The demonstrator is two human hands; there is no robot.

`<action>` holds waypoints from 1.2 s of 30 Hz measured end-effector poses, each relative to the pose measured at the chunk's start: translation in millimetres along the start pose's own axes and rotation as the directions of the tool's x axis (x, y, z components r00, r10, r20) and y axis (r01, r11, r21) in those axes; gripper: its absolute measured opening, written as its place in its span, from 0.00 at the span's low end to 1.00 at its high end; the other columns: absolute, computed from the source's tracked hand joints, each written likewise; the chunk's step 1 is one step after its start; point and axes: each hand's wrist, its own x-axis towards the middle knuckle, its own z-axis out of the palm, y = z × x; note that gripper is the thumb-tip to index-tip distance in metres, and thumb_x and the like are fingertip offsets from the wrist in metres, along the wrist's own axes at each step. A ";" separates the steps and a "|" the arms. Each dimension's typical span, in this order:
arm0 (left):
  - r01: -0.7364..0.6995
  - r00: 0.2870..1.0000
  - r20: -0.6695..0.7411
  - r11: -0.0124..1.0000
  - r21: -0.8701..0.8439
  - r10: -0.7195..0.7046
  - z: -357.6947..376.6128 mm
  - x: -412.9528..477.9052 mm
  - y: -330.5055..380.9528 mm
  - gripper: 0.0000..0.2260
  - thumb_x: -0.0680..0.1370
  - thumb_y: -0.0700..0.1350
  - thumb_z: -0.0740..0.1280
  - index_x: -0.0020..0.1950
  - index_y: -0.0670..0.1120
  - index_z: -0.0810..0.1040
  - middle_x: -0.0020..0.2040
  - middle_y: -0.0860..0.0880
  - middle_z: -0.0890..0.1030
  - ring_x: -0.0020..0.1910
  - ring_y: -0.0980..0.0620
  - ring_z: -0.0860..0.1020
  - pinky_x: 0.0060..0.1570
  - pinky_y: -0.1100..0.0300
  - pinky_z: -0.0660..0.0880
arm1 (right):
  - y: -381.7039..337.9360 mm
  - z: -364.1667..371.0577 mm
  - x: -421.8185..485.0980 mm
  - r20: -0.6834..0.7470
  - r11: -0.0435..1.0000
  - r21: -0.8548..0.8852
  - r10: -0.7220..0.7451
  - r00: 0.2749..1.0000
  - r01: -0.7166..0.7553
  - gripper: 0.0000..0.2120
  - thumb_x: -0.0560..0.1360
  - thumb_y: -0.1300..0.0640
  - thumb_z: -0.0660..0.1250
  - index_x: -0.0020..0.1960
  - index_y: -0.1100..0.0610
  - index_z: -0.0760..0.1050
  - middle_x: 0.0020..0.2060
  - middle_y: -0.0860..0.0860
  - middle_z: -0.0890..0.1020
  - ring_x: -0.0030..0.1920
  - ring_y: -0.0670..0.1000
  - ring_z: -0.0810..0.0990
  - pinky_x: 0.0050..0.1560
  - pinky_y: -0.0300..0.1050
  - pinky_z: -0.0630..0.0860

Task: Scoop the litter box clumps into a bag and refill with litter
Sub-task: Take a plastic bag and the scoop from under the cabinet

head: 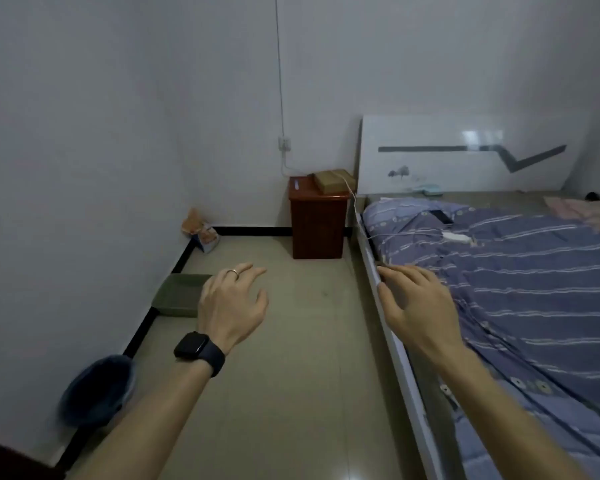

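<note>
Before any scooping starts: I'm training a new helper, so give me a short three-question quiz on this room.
1. True or false: the left hand and the right hand both hold nothing.
2. On which side of the floor does the green litter box lie? A left; B right; C middle.
3. Fill in: the dark watch is worn on the ___ wrist.
Key: 1 true; 2 A; 3 left.

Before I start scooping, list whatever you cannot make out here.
Head view:
Litter box: part is hidden behind the left hand; contents too dim to tell.
Bag in the corner: print too small to read.
Blue-lined bin: blurred, inside dark.
</note>
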 end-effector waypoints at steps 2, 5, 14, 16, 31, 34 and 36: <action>-0.009 1.000 0.024 0.999 -0.031 0.010 8.5 26.4 -15.0 0.19 0.74 0.56 0.63 0.64 0.55 0.78 0.62 0.51 0.79 0.60 0.50 0.76 0.60 0.49 0.72 | -4.8 16.6 24.7 0.024 0.999 0.006 0.037 0.999 -0.037 0.22 0.77 0.42 0.56 0.65 0.47 0.76 0.63 0.44 0.79 0.67 0.48 0.71 0.65 0.53 0.72; -0.008 0.999 0.044 1.000 -0.027 0.009 28.5 71.6 -35.3 0.20 0.75 0.57 0.62 0.64 0.55 0.78 0.64 0.52 0.78 0.62 0.50 0.75 0.61 0.49 0.72 | -7.7 46.5 64.8 0.058 0.998 -0.007 0.061 0.996 -0.061 0.23 0.77 0.40 0.54 0.67 0.45 0.75 0.65 0.43 0.77 0.71 0.47 0.68 0.68 0.54 0.69; -0.027 0.992 0.120 1.000 0.005 0.026 113.2 205.3 -75.2 0.20 0.76 0.58 0.59 0.66 0.57 0.76 0.66 0.53 0.76 0.65 0.52 0.72 0.64 0.51 0.68 | 9.1 133.2 192.5 0.068 0.998 -0.007 0.069 0.995 -0.068 0.25 0.77 0.39 0.51 0.68 0.45 0.73 0.67 0.44 0.76 0.72 0.47 0.66 0.70 0.54 0.68; -0.024 0.991 0.130 0.999 0.021 0.021 138.2 242.0 -83.3 0.20 0.76 0.59 0.58 0.66 0.58 0.76 0.66 0.54 0.76 0.65 0.52 0.72 0.65 0.51 0.68 | 20.4 158.0 228.6 0.077 0.997 -0.012 0.075 0.994 -0.074 0.24 0.77 0.39 0.52 0.68 0.45 0.73 0.66 0.44 0.76 0.72 0.47 0.66 0.70 0.54 0.68; 0.095 0.968 0.226 0.993 0.072 -0.109 312.7 515.0 -119.6 0.22 0.76 0.59 0.56 0.67 0.57 0.76 0.67 0.53 0.76 0.65 0.51 0.72 0.65 0.52 0.66 | 108.3 319.0 518.3 0.206 0.998 0.060 -0.001 0.979 -0.012 0.26 0.77 0.39 0.51 0.69 0.46 0.73 0.67 0.44 0.76 0.72 0.47 0.66 0.72 0.50 0.64; 0.107 0.955 0.271 0.992 0.067 -0.121 348.3 554.7 -133.2 0.21 0.77 0.59 0.56 0.68 0.57 0.75 0.68 0.53 0.75 0.66 0.50 0.71 0.65 0.53 0.65 | 119.8 354.4 562.9 0.253 0.999 0.052 0.002 0.967 -0.016 0.25 0.77 0.41 0.53 0.69 0.47 0.74 0.67 0.46 0.76 0.72 0.48 0.66 0.72 0.52 0.64; 0.126 0.942 0.306 0.990 0.065 -0.139 378.2 581.1 -144.4 0.23 0.77 0.59 0.54 0.69 0.57 0.74 0.69 0.54 0.73 0.67 0.51 0.70 0.67 0.54 0.64 | 129.6 383.6 590.8 0.290 0.999 0.044 0.006 0.957 -0.019 0.25 0.77 0.41 0.53 0.69 0.48 0.74 0.67 0.46 0.76 0.72 0.49 0.67 0.71 0.52 0.62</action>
